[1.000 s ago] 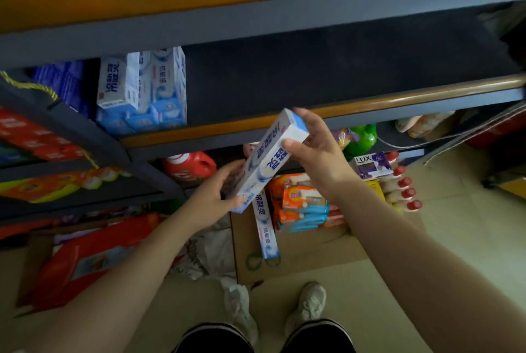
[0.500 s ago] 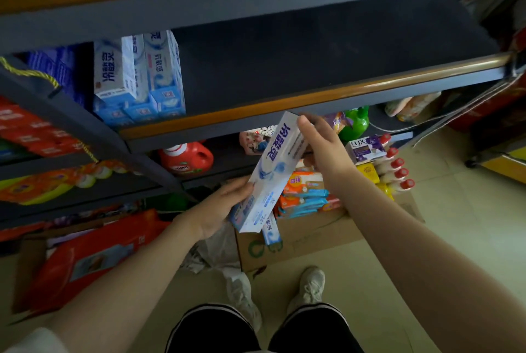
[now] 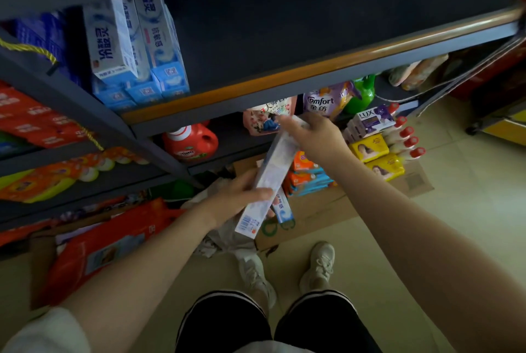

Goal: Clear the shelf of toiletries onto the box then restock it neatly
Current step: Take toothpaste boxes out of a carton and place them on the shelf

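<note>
A long white-and-blue toothpaste box (image 3: pixel 270 179) hangs tilted in front of the shelving, held at both ends. My left hand (image 3: pixel 239 196) grips its lower part and my right hand (image 3: pixel 316 136) holds its upper end. On the dark shelf (image 3: pixel 284 36) several matching toothpaste boxes (image 3: pixel 133 48) stand upright at the left; most of the shelf to their right is bare. Below, a flat cardboard box (image 3: pixel 321 207) on the floor carries orange-and-blue packs (image 3: pixel 307 176), yellow soap packs (image 3: pixel 381 159), purple soap boxes (image 3: pixel 370 122), red-capped bottles (image 3: pixel 404 136) and another toothpaste box (image 3: pixel 283 209).
A red detergent jug (image 3: pixel 190 142), a floral pouch (image 3: pixel 264 119), a purple softener pouch (image 3: pixel 327 102) and a green bottle (image 3: pixel 361 93) sit on the lower shelf. Red packs (image 3: pixel 31 119) fill the left rack. A red bag (image 3: pixel 102 247) lies on the floor beside my shoes (image 3: pixel 318 264).
Both hands have turned the toothpaste box from a slanted, face-up hold to a steeper, lower one, showing its narrow side. My view has tipped downward.
</note>
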Motion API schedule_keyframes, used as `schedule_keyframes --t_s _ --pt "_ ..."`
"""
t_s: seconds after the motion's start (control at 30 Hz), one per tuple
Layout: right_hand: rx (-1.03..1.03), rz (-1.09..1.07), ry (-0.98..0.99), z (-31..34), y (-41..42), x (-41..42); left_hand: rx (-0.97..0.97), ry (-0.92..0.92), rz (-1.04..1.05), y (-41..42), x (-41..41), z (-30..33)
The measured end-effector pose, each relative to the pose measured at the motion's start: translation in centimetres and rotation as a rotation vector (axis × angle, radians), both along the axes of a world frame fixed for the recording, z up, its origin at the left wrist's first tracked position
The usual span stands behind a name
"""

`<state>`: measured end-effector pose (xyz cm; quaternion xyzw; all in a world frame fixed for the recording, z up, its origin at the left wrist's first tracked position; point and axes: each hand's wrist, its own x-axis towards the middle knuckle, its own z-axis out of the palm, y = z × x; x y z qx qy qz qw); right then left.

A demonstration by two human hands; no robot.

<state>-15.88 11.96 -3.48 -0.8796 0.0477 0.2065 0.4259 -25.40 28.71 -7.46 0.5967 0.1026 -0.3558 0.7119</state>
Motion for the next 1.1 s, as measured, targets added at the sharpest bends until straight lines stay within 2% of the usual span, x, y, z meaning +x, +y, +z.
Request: schedule_keyframes --t_s 0.13,0.23,0.3,0.37,0.43,0.5,0.6,0.7,0.8,0.9,0.93,0.97,1.03,1.1 --pt "0.326 -0.029 0.089 -1.6 0.1 -0.6 -0.504 0.297 0.139 0.9 -1.2 -2.0" --pt "0.577 -0.097 0.333 -3.3 -0.1 -1.0 -0.571 0.355 0.124 1.3 -1.8 -3.5" --pt "0.657 -0.138 0.459 -4.6 0.0 -1.2 -0.485 0.358 0.097 1.3 -2.1 -4.4" --pt "0.562 -0.125 0.452 -6.1 0.5 -1.3 -0.28 0.37 0.119 1.1 -2.3 -5.4" --pt "0.448 -0.107 0.391 -7.8 1.3 -1.4 0.0 0.278 0.17 0.6 -2.7 -6.7" --pt "0.436 -0.103 0.383 -10.1 2.1 -1.5 0.219 0.141 0.192 0.3 -3.4 -9.0" --pt "0.396 -0.081 0.449 -14.7 2.4 -1.9 0.271 0.139 0.362 -0.2 -4.2 -12.9" --pt "0.095 0.008 0.364 -19.3 0.6 -3.3 0.231 0.248 0.495 -1.0 -3.9 -16.1" --pt "-0.043 0.098 0.331 -21.8 -2.2 -5.2 0.206 0.3 0.525 -3.1 -2.6 -19.1" --pt "-0.071 0.167 0.279 -21.7 -3.8 -5.1 0.201 0.302 0.514 -6.0 -1.2 -21.5" --pt "-0.044 0.172 0.257 -21.3 -4.0 -4.8 0.274 0.287 0.496 -6.8 -0.7 -21.9" --pt "-0.01 0.176 0.236 -20.9 -4.0 -4.4 0.429 0.262 0.44 -7.4 -0.5 -22.5" --pt "0.057 0.199 0.187 -19.6 -3.9 -3.5 0.754 0.216 0.22 -7.7 -0.3 -23.4" --pt "0.121 0.235 0.152 -17.9 -3.6 -2.9 0.843 0.185 0.107 -7.6 -0.3 -23.7"
